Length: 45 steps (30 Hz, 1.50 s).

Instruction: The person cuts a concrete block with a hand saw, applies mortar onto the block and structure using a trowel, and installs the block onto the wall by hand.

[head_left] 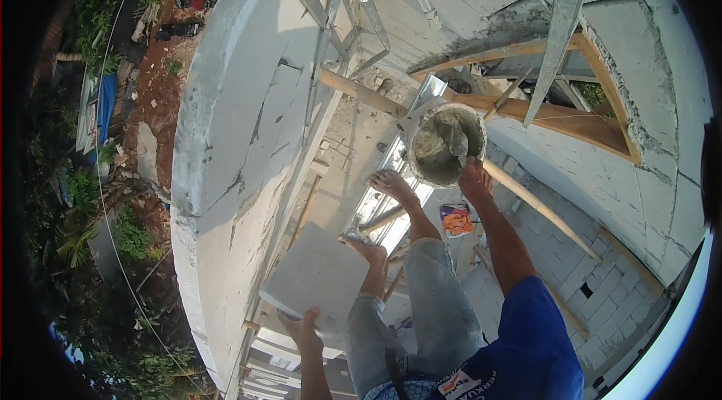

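Note:
My left hand (302, 326) grips the lower edge of a flat grey lightweight concrete block (316, 273), which is held beside my left leg near the wall top. At the near rim of a round mortar bucket (416, 146), the fingers of my right hand (475, 180) are closed on a trowel, its handle mostly hidden by the hand. The trowel's blade (456, 141) lies inside the bucket, smeared with grey. Wet grey mortar (436, 150) coats the bucket's inside and covers its bottom.
My bare feet (389, 183) stand on a narrow metal plank (398, 159) high above the floor. Wooden poles (541, 208) and metal braces (560, 31) cross nearby. Left is a block wall (241, 114) with a drop beyond; right, a wooden window frame (602, 99). An orange-purple bag (456, 220) lies below.

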{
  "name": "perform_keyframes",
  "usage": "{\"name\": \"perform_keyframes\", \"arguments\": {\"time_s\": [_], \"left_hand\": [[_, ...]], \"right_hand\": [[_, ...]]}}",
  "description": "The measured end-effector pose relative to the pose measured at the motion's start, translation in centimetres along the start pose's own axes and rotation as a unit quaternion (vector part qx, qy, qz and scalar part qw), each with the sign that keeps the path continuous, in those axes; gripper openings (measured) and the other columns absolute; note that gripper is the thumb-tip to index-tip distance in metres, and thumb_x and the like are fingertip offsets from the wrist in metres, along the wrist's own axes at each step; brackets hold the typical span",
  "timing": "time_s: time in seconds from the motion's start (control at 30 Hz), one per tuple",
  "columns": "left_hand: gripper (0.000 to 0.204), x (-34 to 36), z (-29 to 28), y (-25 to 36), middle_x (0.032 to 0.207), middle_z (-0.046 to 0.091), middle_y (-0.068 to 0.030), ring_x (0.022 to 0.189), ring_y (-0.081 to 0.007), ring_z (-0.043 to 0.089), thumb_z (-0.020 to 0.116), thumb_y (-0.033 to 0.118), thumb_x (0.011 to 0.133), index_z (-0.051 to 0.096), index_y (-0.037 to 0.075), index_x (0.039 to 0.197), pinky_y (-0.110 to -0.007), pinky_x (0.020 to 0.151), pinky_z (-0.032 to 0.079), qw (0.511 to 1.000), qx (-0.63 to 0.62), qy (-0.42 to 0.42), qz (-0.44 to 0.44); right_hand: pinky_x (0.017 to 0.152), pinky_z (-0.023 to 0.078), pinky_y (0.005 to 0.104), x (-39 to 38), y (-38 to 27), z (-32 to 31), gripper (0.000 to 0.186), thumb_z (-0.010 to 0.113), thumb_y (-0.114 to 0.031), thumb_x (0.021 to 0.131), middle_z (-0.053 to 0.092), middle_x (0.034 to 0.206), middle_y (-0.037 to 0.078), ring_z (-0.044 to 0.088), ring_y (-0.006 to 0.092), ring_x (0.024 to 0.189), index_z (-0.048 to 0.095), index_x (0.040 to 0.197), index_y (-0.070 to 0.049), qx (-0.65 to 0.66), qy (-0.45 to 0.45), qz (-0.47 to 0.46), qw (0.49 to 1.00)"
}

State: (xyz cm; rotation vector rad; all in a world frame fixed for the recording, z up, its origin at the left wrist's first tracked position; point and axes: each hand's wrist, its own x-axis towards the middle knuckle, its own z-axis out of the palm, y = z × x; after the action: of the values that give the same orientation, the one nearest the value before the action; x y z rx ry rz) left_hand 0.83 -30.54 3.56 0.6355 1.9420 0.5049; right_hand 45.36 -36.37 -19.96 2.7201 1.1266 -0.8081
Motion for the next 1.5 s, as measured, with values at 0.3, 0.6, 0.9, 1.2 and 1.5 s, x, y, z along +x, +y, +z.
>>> {"name": "perform_keyframes", "arguments": {"time_s": [0.3, 0.6, 0.9, 1.2, 1.5], "left_hand": [[0.084, 0.3, 1.1, 0.9, 0.120, 0.045, -0.0172, 0.113, -0.0296, 0.047, 0.067, 0.008, 0.059, 0.031, -0.003, 0.134, -0.041, 0.100, 0.039, 1.000, 0.028, -0.006, -0.004], [0.092, 1.5, -0.1, 0.4, 0.123, 0.042, -0.0184, 0.115, -0.0291, 0.046, 0.072, 0.006, 0.060, 0.023, -0.006, 0.137, -0.041, 0.098, 0.041, 1.000, 0.008, -0.022, 0.007], [0.086, 2.0, -1.6, 0.5, 0.116, 0.044, -0.0170, 0.108, -0.0282, 0.050, 0.070, 0.006, 0.057, 0.027, -0.002, 0.132, -0.041, 0.090, 0.047, 1.000, 0.006, 0.000, 0.006], [0.089, 1.8, -1.6, -0.5, 0.117, 0.048, -0.0188, 0.106, -0.0307, 0.054, 0.073, 0.005, 0.056, 0.028, -0.004, 0.132, -0.040, 0.090, 0.048, 0.997, 0.059, 0.048, 0.005], [0.087, 0.6, 0.1, -2.7, 0.115, 0.049, -0.0162, 0.105, -0.0305, 0.054, 0.072, 0.004, 0.054, 0.032, -0.001, 0.131, -0.042, 0.090, 0.048, 0.996, -0.047, 0.078, 0.012]], "right_hand": [[0.073, 0.053, 0.0488, 1.0, 0.0, 6.0, 0.032, 0.063, -0.022, 0.080, 0.063, 0.087, 0.024, 0.063, 0.0456, 0.082, 0.056, 0.103, -0.002, 0.109, 0.015, -0.061, 0.992], [0.072, 0.051, 0.0360, -2.0, 2.9, 0.2, 0.041, 0.075, -0.021, 0.073, 0.068, 0.087, 0.017, 0.066, 0.0234, 0.078, 0.064, 0.106, 0.000, 0.359, -0.056, -0.038, 0.931], [0.060, 0.049, 0.0355, 1.3, -0.4, -10.7, 0.038, 0.073, -0.018, 0.072, 0.065, 0.074, 0.011, 0.058, 0.0185, 0.060, 0.064, 0.103, 0.001, 0.305, -0.078, -0.080, 0.946], [0.070, 0.050, 0.0324, 14.4, -15.8, -29.6, 0.038, 0.069, -0.010, 0.078, 0.068, 0.089, 0.009, 0.060, 0.0159, 0.076, 0.059, 0.114, 0.000, 0.376, -0.009, -0.223, 0.899], [0.092, 0.040, 0.0441, 21.3, -31.5, -40.6, 0.040, 0.067, -0.007, 0.073, 0.062, 0.105, 0.012, 0.059, 0.0315, 0.097, 0.059, 0.112, -0.006, -0.041, 0.316, -0.517, 0.794]]}}
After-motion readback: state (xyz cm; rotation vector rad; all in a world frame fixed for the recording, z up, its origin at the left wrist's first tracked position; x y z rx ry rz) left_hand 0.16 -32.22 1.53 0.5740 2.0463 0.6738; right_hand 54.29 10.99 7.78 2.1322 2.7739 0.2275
